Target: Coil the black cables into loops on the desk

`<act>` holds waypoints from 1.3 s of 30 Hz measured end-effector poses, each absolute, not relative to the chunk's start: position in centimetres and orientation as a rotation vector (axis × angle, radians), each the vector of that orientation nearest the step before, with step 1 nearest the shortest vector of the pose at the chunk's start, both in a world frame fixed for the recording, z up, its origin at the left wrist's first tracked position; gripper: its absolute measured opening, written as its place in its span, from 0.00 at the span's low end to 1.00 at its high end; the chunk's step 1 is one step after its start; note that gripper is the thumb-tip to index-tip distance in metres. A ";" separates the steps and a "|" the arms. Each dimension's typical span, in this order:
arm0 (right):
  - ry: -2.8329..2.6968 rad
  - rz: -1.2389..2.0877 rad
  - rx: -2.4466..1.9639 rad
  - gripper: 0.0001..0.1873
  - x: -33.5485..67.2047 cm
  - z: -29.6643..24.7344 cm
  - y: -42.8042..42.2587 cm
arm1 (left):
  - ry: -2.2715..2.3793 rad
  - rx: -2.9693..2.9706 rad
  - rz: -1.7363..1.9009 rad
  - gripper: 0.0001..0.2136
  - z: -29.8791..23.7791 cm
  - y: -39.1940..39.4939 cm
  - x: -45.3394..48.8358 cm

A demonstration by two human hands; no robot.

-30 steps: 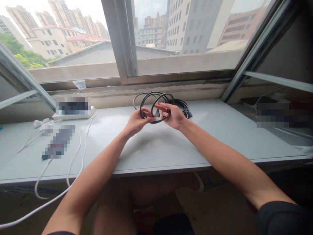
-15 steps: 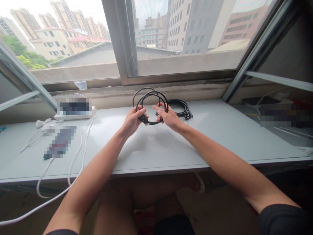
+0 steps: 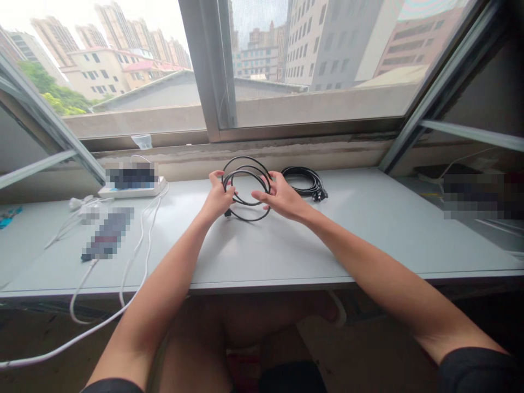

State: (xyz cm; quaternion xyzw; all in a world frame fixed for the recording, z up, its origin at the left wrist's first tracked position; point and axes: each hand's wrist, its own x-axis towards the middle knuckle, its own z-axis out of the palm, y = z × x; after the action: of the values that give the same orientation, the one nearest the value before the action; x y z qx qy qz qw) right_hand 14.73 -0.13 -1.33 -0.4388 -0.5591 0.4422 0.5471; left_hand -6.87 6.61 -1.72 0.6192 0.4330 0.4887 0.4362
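Note:
A black cable [image 3: 250, 220] hangs in loose loops between my two hands, above the table. At its left side, the fingers of my left hand [image 3: 220, 195] are closed round the loops, and a connector dangles just under them. My right hand [image 3: 282, 197] grips the right side of the loops between thumb and fingers. Behind that hand lies a second coiled black cable [image 3: 305, 177], with its plug end at the coil's right front.
The white table [image 3: 368, 234] ends at a window wall. On the left stand a white power strip [image 3: 135, 191], white cables [image 3: 149, 245] and a blurred dark device [image 3: 108, 234]. A metal frame post [image 3: 405, 134] rises at the right.
The loops have spread and sunk lower between my hands. My right hand has turned, its fingers now round the loops' right side. The view has shifted slightly.

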 end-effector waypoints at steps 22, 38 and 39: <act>-1.671 0.755 -1.123 0.14 17.2 -1.2 1.0 | 1.684 1.932 0.947 0.27 -0.7 7.5 -11.5; -1.334 1.022 -1.138 0.08 18.6 0.3 1.1 | 1.345 1.770 1.128 0.15 -1.2 9.7 -11.6; -1.321 1.038 -1.145 0.09 18.7 0.2 1.1 | 1.358 1.779 1.150 0.13 -1.2 9.6 -11.7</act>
State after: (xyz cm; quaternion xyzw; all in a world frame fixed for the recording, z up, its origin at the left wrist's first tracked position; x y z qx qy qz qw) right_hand 18.71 1.15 0.24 -0.4788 -0.5525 0.4343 0.5262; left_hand -11.68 9.64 -1.16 0.6726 0.5136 0.4348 0.3079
